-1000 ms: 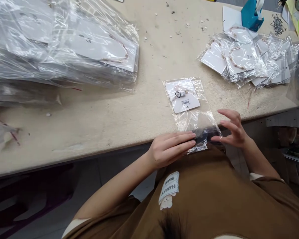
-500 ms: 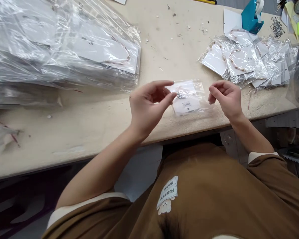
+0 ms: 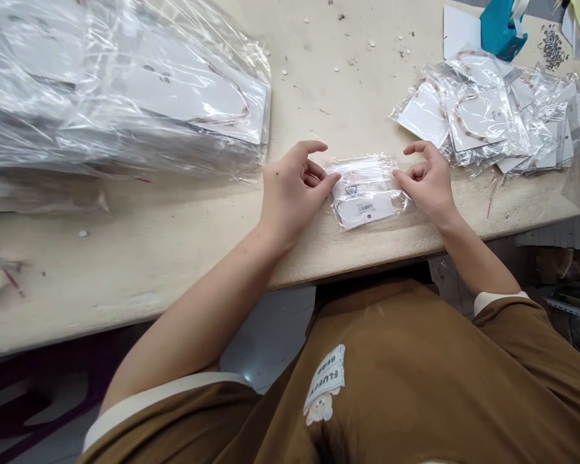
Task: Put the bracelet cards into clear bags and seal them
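Fabric patch (image 3: 325,380) on brown shirt (image 3: 406,386): FLUFFY BEAR | bagged card (image 3: 367,211): barcode, digits unreadable

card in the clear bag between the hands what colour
The card is white with a black barcode; the head view shows it best.

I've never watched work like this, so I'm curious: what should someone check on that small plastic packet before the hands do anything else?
1. The clear plastic packet lies flat on the table: ok.
2. The left hand and right hand touch opposite sides of the packet: ok.
3. The barcode label faces up and shows through the plastic: ok.
4. The small charm sits inside the packet: ok.
5. The packet lies apart from the pile of packets: ok.
6. The packet's opening is sealed: cannot tell.
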Demonstrator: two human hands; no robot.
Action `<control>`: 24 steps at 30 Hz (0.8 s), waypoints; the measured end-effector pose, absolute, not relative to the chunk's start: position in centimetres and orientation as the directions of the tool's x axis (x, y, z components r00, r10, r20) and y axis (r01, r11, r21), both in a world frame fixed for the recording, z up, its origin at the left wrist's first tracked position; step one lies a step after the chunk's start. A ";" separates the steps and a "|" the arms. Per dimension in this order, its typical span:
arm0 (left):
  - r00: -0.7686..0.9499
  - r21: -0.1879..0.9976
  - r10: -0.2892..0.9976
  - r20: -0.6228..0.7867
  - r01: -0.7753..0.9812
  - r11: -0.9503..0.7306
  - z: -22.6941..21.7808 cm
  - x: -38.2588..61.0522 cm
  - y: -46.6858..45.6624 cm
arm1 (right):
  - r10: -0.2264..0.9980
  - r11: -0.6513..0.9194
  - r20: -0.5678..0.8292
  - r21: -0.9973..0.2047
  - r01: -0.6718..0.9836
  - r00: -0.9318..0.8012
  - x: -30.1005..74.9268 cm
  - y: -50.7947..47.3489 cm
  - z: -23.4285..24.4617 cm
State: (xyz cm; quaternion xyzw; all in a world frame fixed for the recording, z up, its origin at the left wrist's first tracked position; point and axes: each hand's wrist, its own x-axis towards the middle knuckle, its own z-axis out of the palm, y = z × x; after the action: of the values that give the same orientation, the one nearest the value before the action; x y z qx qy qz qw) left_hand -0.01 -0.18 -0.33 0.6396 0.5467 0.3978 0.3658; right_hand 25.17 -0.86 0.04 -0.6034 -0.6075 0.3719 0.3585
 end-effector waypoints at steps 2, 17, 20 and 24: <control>0.083 0.882 0.987 0.139 0.442 -0.161 0.1 -0.2 -0.1 | 1.000 -0.010 -0.011 -0.875 0.484 0.000 25.0 -1.0 0.2; 0.215 0.846 0.976 -0.034 0.526 -0.086 2.5 -0.9 -7.7 | 0.998 -0.047 -0.056 -0.918 0.393 -0.013 25.6 -1.4 1.0; 0.210 0.843 0.977 -0.026 0.530 -0.091 2.2 -0.9 -7.7 | 0.993 -0.115 -0.117 -0.941 0.317 0.012 26.3 -2.7 2.3; 0.210 0.843 0.978 -0.007 0.527 -0.107 2.2 -0.9 -7.7 | 0.978 -0.188 -0.205 -0.941 0.282 -0.029 26.8 -5.1 3.3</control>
State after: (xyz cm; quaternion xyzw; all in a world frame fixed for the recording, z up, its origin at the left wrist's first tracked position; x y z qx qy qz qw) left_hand -0.94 -7.71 2.17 0.6810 0.5522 0.2998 0.3760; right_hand 26.82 -5.11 3.29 -0.5979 -0.5272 0.4865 0.3577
